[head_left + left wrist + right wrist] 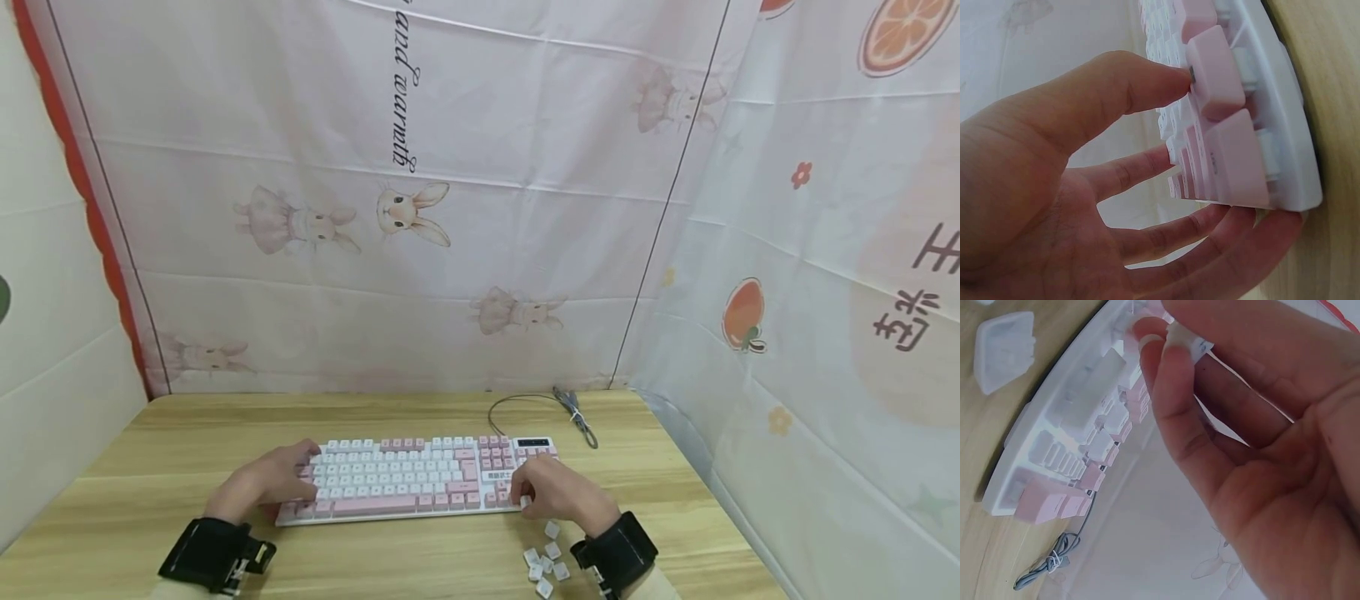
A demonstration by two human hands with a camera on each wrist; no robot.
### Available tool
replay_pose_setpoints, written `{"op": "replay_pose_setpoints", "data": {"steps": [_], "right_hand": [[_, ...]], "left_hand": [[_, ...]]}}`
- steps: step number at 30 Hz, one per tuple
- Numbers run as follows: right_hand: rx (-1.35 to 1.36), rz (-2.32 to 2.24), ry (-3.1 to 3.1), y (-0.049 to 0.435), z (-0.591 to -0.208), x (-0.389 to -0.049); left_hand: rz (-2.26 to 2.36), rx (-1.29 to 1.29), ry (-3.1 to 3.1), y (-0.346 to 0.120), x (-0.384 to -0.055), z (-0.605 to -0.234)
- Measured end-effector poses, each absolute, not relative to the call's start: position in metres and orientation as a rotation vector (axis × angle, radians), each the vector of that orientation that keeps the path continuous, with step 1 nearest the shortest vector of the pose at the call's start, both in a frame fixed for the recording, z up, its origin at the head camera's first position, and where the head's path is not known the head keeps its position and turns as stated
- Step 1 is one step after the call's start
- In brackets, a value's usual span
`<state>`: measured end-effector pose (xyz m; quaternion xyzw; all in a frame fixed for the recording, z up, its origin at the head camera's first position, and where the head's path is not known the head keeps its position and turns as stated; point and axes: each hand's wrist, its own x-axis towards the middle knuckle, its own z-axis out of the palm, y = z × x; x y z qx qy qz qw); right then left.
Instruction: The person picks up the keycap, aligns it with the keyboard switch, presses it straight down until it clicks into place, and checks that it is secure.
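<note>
A pink and white keyboard (397,479) lies on the wooden table. My left hand (277,475) holds its left end, the thumb (1166,84) on a pink key (1213,75) and other fingertips along the side edge. Over the number pad at the right end, my right hand (555,492) pinches a white keycap (1186,340) between thumb and fingers. In the right wrist view, part of the number pad shows bare sockets (1054,453) with keycaps off. Several loose white keycaps (552,550) lie on the table just in front of the right hand.
Behind the keyboard's right end lies its grey cable (573,410), bundled with a white tie. Printed cloth (450,250) hangs behind the table (390,558) and along both sides.
</note>
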<state>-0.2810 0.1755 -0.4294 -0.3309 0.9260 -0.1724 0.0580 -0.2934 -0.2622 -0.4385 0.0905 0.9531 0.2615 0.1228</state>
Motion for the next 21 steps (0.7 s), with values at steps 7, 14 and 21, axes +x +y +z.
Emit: {"op": "replay_pose_setpoints", "data": {"steps": [7, 14, 21], "right_hand": [[-1.023, -0.528, 2.804, 0.1769, -0.4272, -0.2821], [-0.989, -0.577, 2.797, 0.1794, -0.4253, -0.2828], [-1.008, -0.588, 2.818, 0.1824, -0.4237, -0.2833]], "left_hand": [[0.761, 0.261, 2.787, -0.2616, -0.2928, -0.4375], [0.769, 0.249, 2.778, -0.2624, -0.2936, -0.4398], [0.763, 0.252, 2.786, -0.262, -0.2934, -0.4395]]}}
